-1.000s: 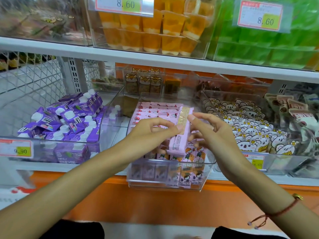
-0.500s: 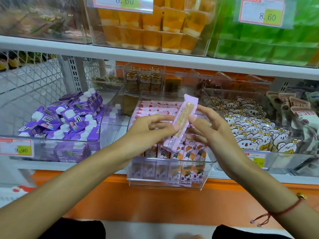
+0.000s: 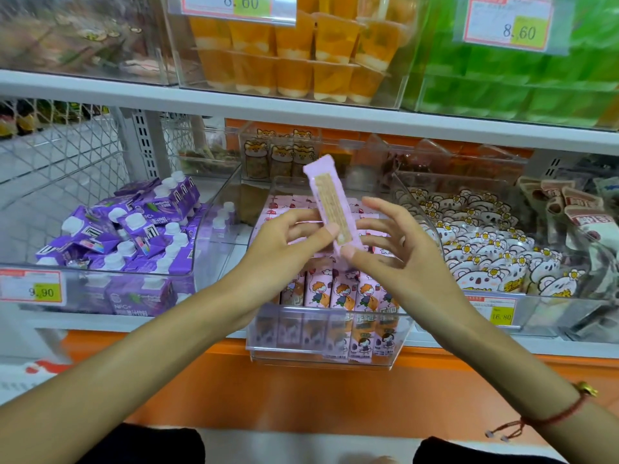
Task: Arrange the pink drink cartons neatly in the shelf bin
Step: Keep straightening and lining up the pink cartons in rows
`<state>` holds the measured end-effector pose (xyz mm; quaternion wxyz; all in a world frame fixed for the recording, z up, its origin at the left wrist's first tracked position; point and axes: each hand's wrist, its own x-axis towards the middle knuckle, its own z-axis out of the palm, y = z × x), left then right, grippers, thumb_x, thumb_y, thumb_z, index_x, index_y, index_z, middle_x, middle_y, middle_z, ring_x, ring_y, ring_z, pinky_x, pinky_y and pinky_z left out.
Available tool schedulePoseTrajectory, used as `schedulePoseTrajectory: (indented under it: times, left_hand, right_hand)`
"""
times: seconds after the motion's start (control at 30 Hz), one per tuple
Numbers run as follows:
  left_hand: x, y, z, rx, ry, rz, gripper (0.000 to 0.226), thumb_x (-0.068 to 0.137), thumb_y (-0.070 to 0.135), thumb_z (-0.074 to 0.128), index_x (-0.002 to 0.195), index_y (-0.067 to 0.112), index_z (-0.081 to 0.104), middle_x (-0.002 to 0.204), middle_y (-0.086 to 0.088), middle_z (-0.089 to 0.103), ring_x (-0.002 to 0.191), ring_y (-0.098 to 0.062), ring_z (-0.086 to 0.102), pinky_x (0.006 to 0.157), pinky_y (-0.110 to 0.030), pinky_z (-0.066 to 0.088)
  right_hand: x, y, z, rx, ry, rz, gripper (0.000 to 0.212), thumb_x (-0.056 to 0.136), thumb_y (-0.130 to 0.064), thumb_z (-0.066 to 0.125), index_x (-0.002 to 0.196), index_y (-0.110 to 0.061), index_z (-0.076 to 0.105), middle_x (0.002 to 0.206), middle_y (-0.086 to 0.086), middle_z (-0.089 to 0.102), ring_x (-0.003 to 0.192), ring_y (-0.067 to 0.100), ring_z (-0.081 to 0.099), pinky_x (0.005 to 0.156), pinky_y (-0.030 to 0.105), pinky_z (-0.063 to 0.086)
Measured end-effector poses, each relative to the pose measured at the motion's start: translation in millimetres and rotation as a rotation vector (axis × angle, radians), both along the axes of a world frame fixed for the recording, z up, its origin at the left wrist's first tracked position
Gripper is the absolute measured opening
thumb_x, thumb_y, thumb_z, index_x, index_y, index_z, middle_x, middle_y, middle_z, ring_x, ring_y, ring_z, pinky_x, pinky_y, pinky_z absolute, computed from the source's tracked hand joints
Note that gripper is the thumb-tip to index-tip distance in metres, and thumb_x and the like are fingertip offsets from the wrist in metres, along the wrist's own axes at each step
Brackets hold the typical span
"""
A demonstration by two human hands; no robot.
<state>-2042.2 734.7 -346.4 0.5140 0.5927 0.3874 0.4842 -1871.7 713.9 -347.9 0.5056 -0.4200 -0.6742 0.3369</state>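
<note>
A pink drink carton (image 3: 330, 202) is held upright above the clear shelf bin (image 3: 321, 358), its narrow side with a tan strip facing me. My left hand (image 3: 284, 239) pinches its lower left side with the thumb on the front. Fingers of my right hand (image 3: 392, 252) grip its bottom end from the right. Several more pink cartons (image 3: 341, 293) with cartoon children stand in rows inside the bin, partly hidden behind my hands.
A bin of purple cartons (image 3: 127, 236) with white caps sits to the left. A bin of koala-print packets (image 3: 485, 249) lies to the right. Orange jelly cups (image 3: 294, 55) and green packs (image 3: 522, 82) fill the shelf above. Tiger-print packets (image 3: 281, 155) stand behind.
The pink carton was lifted out of the bin and turned more upright, its top now tilting left instead of right. Both hands rose slightly with it.
</note>
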Motion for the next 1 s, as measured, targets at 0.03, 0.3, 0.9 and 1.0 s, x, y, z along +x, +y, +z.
schedulePoseTrajectory:
  times: [0.03,0.3,0.9,1.0]
  left_hand:
    - [0.8,0.0,0.8,-0.027,-0.053,0.02,0.028,0.088,0.027,0.064,0.115,0.017,0.06,0.101,0.005,0.074,0.088,-0.006,0.071,0.065,-0.014,0.054]
    - [-6.0,3.0,2.3,-0.031,-0.189,0.099,0.054,0.08,0.023,0.074,0.127,0.028,0.048,0.111,0.006,0.071,0.099,-0.008,0.068,0.082,-0.024,0.056]
    - [3.3,-7.3,4.8,0.173,-0.085,0.149,0.018,0.092,0.018,0.06,0.109,0.022,0.061,0.099,0.016,0.072,0.088,0.002,0.069,0.071,-0.01,0.052]
    - [2.0,-3.3,5.2,0.212,-0.123,0.31,0.016,0.09,0.02,0.062,0.104,0.023,0.055,0.091,0.017,0.072,0.088,0.001,0.068,0.075,-0.014,0.054]
  right_hand:
    - [-1.3,-0.8,-0.8,0.013,-0.017,-0.005,0.051,0.079,-0.023,0.073,0.125,-0.028,0.051,0.113,-0.009,0.062,0.095,0.001,0.064,0.075,0.012,0.05]
    - [-1.6,-1.2,1.2,-0.029,-0.035,-0.014,0.015,0.094,-0.02,0.054,0.107,-0.026,0.059,0.075,-0.018,0.067,0.071,0.003,0.061,0.066,0.018,0.05]
    - [17.2,12.6,3.6,-0.031,0.199,-0.25,0.036,0.078,-0.043,0.062,0.111,-0.028,0.066,0.103,-0.013,0.069,0.095,-0.002,0.065,0.08,0.02,0.055]
    - [16.8,12.8,-1.3,0.067,-0.057,-0.293,0.042,0.088,-0.029,0.063,0.128,-0.031,0.052,0.115,-0.018,0.059,0.097,-0.01,0.059,0.08,0.011,0.051]
